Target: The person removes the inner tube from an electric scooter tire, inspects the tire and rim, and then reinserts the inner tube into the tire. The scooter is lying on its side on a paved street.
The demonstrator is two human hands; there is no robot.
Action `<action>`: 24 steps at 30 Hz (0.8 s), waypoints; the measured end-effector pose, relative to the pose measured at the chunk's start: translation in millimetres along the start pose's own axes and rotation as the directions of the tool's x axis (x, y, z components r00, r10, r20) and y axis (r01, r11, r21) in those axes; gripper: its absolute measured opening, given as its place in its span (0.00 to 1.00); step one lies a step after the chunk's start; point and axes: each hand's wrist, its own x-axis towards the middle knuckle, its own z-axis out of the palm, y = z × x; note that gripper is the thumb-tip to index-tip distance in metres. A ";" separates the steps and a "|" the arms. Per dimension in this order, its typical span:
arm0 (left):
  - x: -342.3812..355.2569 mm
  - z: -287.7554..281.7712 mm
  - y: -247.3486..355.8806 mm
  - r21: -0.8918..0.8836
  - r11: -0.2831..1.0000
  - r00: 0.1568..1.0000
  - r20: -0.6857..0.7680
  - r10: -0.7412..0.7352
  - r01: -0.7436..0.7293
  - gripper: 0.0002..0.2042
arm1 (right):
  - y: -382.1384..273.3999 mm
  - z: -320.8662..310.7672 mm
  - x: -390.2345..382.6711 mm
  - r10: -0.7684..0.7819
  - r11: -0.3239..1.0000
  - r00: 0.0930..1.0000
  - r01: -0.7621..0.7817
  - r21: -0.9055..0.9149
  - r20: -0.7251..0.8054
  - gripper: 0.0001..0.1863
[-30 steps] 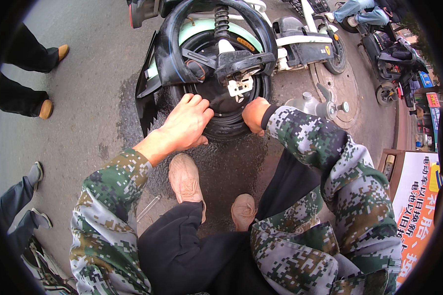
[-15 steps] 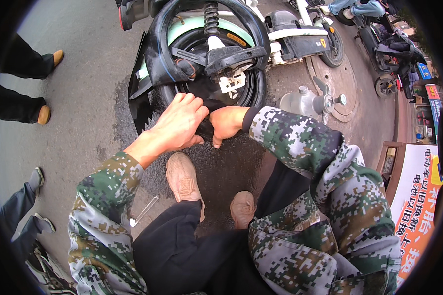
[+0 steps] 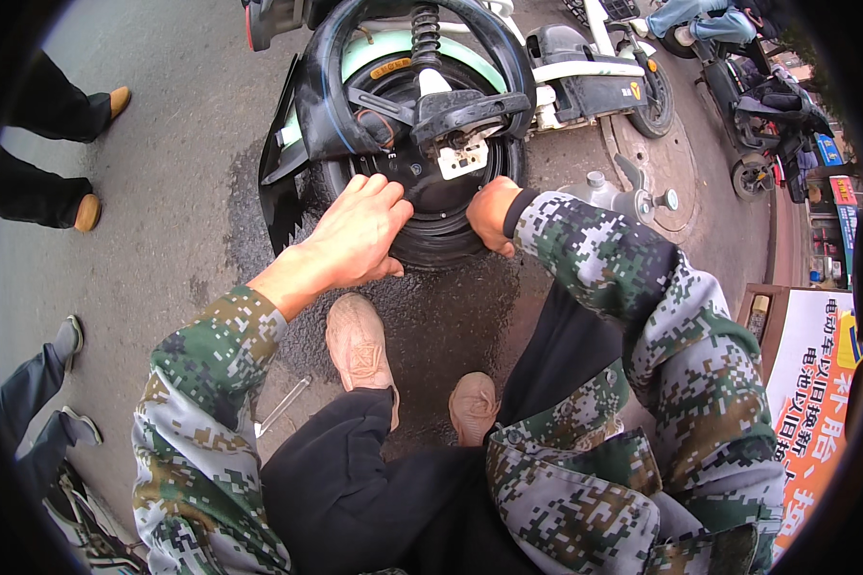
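Observation:
A scooter lies on its side with its black wheel facing me. My left hand (image 3: 362, 225) is closed over the lower left edge of the black tire (image 3: 441, 253), its fingers curled onto the rubber. My right hand (image 3: 494, 213) is closed on the same tire's lower right edge, a hand's width or more from the left. Inside the tire sits the dark wheel hub (image 3: 417, 182). A black inner tube (image 3: 318, 101) with a blue line loops loosely over the wheel, spring and bracket. The fingertips of both hands are partly hidden.
To the right a metal kettle-like container (image 3: 599, 192) stands by a round manhole cover (image 3: 676, 187). A wrench-like metal tool (image 3: 284, 406) lies left of my shoes. Bystanders' legs (image 3: 58, 105) are at the left. A printed sign board (image 3: 801, 412) stands at the right.
My right hand has moved right along the tire, away from my left hand, uncovering the tire's lower edge. The rim's orange label now shows left of the spring instead of right.

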 end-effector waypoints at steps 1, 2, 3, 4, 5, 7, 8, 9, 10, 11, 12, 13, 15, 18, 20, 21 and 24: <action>0.3 -2.0 0.8 -0.017 1.000 1.000 0.003 0.002 -0.002 0.31 | -4.3 -10.4 -5.6 -0.109 0.994 0.993 0.108 0.031 0.033 0.30; 0.5 -3.7 1.2 -0.033 0.999 1.000 0.006 -0.001 0.001 0.31 | -7.2 -19.4 -12.9 -0.185 0.952 0.982 0.188 0.242 -0.036 0.34; 2.0 -4.7 2.0 -0.053 0.999 1.000 -0.007 0.007 -0.007 0.31 | -10.1 -25.6 -21.4 -0.270 0.841 0.950 0.313 0.442 -0.159 0.36; 2.8 -5.7 2.3 -0.055 0.998 1.000 0.008 0.001 -0.001 0.31 | -14.8 -34.5 -27.4 -0.279 0.741 0.933 0.361 0.567 -0.229 0.37; 3.0 -7.0 2.5 -0.060 0.998 1.000 0.011 0.000 0.001 0.31 | -24.0 -43.0 -32.1 -0.225 0.728 0.936 0.345 0.592 -0.269 0.37; 3.4 -8.2 2.7 -0.058 0.998 1.000 0.011 0.003 -0.003 0.30 | -30.1 -49.3 -40.9 -0.171 0.694 0.926 0.357 0.626 -0.338 0.37; 3.5 -8.1 3.5 -0.057 0.998 1.000 0.007 0.007 -0.007 0.30 | -31.8 -48.7 -43.6 -0.170 0.677 0.921 0.368 0.637 -0.352 0.37; 3.5 -7.4 3.6 -0.055 0.998 1.000 0.006 -0.001 0.002 0.30 | -32.9 -47.6 -43.9 -0.148 0.677 0.925 0.353 0.646 -0.350 0.38; 3.3 -6.4 4.6 -0.053 0.999 1.000 0.005 0.001 0.000 0.31 | -34.2 -45.0 -42.8 -0.142 0.675 0.926 0.349 0.650 -0.349 0.37; 3.7 -5.5 4.8 -0.048 0.999 1.000 0.011 -0.004 0.005 0.31 | -35.1 -41.9 -40.5 -0.114 0.684 0.935 0.318 0.656 -0.335 0.36; 4.6 -5.2 4.3 -0.039 0.999 1.000 0.011 -0.005 0.006 0.31 | -34.9 -38.8 -37.3 -0.081 0.692 0.943 0.287 0.663 -0.324 0.36; 5.6 -5.2 3.3 -0.026 1.000 1.000 0.016 0.016 -0.015 0.32 | -36.2 -35.6 -33.5 -0.080 0.706 0.936 0.295 0.644 -0.342 0.32; 7.0 -6.1 0.4 -0.011 0.999 0.998 0.028 0.048 -0.048 0.33 | -37.7 -29.3 -25.1 -0.090 0.724 0.934 0.301 0.621 -0.347 0.34; 8.9 -10.3 -9.0 0.111 0.991 0.997 0.028 0.072 -0.074 0.34 | -33.0 -12.9 -17.2 -0.077 0.821 0.943 0.244 0.517 -0.323 0.29; 8.9 -10.7 -13.4 0.140 0.989 0.999 0.021 0.050 -0.053 0.35 | -21.6 4.9 -14.9 -0.043 0.929 0.962 0.137 0.344 -0.269 0.21; 8.6 -10.1 -14.6 0.142 0.989 0.999 0.028 0.040 -0.044 0.36 | -15.7 15.3 -14.5 0.023 0.958 0.954 0.064 0.280 -0.297 0.16; 7.5 -6.7 -13.4 0.132 0.990 0.998 0.049 0.046 -0.052 0.34 | 8.7 32.3 -8.1 0.059 0.997 0.940 -0.037 0.070 -0.337 0.17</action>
